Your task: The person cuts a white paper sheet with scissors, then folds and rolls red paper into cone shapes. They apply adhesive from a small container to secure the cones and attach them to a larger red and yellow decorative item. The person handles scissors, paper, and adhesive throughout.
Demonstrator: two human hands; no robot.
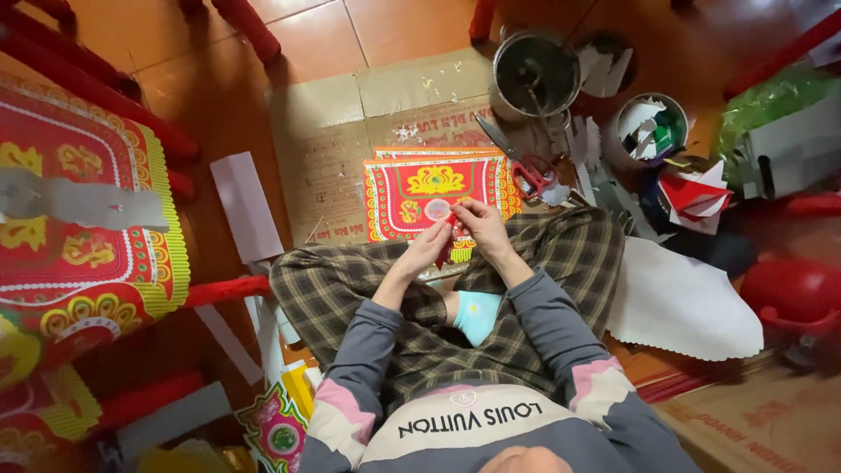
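I sit cross-legged on the floor, and both hands meet in front of my knees. My left hand (427, 248) and my right hand (480, 226) together pinch a small round pale disc (437, 209) with a bit of red paper at it. Just beyond the hands lies a stack of red and yellow ornate printed paper sheets (420, 180) on flattened cardboard (328, 149). Red-handled scissors (524, 168) lie to the right of the sheets, apart from both hands.
A metal pot (536, 74) and a tin of paper scraps (650, 129) stand at the back right. White scalloped paper (683, 302) lies by my right knee. A large red and yellow decorated panel (79, 219) fills the left. A red plastic object (793, 293) sits at far right.
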